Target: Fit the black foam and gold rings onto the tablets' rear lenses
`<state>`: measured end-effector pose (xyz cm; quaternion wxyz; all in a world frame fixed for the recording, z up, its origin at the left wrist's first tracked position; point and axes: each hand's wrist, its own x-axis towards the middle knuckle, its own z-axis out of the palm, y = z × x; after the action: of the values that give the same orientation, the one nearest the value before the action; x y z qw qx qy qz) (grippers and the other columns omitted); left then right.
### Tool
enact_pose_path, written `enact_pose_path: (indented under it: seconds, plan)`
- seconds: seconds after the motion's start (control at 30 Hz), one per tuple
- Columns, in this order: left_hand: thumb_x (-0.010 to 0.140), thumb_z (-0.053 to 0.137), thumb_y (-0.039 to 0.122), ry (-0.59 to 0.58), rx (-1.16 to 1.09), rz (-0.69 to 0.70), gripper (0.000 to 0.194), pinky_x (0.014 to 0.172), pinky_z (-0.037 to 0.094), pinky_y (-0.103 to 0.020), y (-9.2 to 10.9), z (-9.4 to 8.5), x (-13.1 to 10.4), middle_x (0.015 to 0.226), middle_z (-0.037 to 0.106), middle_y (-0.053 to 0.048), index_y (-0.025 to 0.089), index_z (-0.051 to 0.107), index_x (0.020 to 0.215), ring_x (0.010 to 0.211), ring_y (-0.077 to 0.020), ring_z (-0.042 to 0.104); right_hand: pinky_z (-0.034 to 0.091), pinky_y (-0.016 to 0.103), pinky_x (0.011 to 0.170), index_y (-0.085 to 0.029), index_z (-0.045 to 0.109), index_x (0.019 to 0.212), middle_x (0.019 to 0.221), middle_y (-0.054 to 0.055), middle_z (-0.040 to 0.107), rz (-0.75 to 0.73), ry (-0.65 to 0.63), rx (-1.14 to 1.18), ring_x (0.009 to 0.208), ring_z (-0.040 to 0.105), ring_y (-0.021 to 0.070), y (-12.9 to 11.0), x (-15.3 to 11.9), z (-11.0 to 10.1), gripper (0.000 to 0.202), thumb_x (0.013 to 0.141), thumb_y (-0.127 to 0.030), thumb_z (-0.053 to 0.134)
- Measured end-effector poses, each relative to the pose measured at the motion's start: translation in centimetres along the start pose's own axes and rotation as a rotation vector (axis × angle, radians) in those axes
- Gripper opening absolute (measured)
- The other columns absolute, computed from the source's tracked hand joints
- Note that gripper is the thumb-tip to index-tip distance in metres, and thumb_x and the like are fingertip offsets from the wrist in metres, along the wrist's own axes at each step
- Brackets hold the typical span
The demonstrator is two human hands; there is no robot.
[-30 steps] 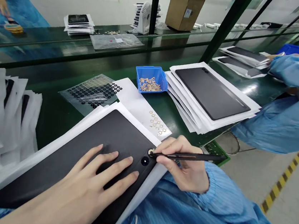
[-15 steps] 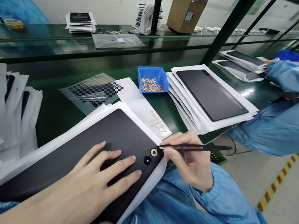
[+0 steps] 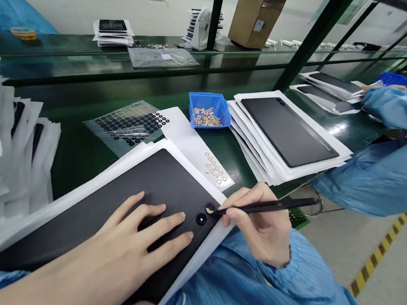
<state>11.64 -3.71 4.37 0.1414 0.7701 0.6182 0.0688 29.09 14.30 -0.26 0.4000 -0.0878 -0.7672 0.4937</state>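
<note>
A dark tablet (image 3: 86, 217) lies back side up on a stack of white sheets in front of me. My left hand (image 3: 130, 247) rests flat across it with the fingers spread. Near the tablet's right corner are two round camera openings. A gold ring (image 3: 210, 209) shows in the upper one; the lower opening (image 3: 201, 219) is dark and glossy. My right hand (image 3: 261, 223) pinches black tweezers (image 3: 274, 203) whose tip touches or nearly touches the gold ring. Just beyond lies a white sheet (image 3: 187, 133) bearing several small pale rings (image 3: 215, 166).
Behind the tablet stands a blue bin (image 3: 209, 111) of small gold rings. A clear sheet of black rings (image 3: 129, 122) lies left of it. Another tablet (image 3: 289, 128) tops a paper stack at right. Wrapped pieces (image 3: 11, 160) crowd the left. A co-worker's blue sleeve (image 3: 402, 104) is at far right.
The tweezers' tip has moved from the opening's upper edge to its lower right side. My right hand has shifted slightly down and right. My left hand stays in place on the tablet.
</note>
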Motion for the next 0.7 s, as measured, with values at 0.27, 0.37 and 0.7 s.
enact_pose_path:
  seconds: [0.27, 0.37, 0.7]
  plan:
    - [0.078, 0.061, 0.025, 0.018, 0.017, 0.010, 0.075, 0.110, 0.030, -0.053, -0.1, 0.2, 0.0, 0.141, 0.049, -0.001, 0.036, 0.029, 0.145, 0.125, -0.0287, 0.049, 0.050, 0.028, 0.053, -0.022, 0.050, 0.079, 0.065, 0.002, 0.059, -0.053, 0.212, -0.166, 0.052, 0.058, 0.0122, 0.5, 7.9, -1.3, 0.022, 0.086, -0.041, 0.059]
    - [0.078, 0.061, 0.026, 0.015, 0.021, -0.001, 0.073, 0.109, 0.031, -0.057, 0.2, -0.4, 0.1, 0.144, 0.045, -0.002, 0.034, 0.032, 0.144, 0.125, -0.0300, 0.048, 0.053, 0.033, 0.071, -0.019, 0.049, 0.089, 0.077, 0.005, 0.062, -0.039, 0.202, -0.359, 0.073, 0.065, 0.0178, 5.0, 15.1, -1.2, 0.027, 0.090, -0.046, 0.051]
    - [0.077, 0.066, 0.029, -0.188, 0.039, -0.113, 0.060, 0.104, 0.037, -0.056, 2.1, -3.7, 1.9, 0.140, 0.050, -0.005, 0.029, 0.049, 0.135, 0.129, -0.0346, 0.044, 0.044, 0.039, 0.091, -0.015, 0.042, 0.097, 0.087, 0.010, 0.064, 0.222, 0.029, -0.599, 0.087, 0.061, 0.0204, 11.8, 23.4, -0.4, 0.007, 0.091, -0.013, 0.040]
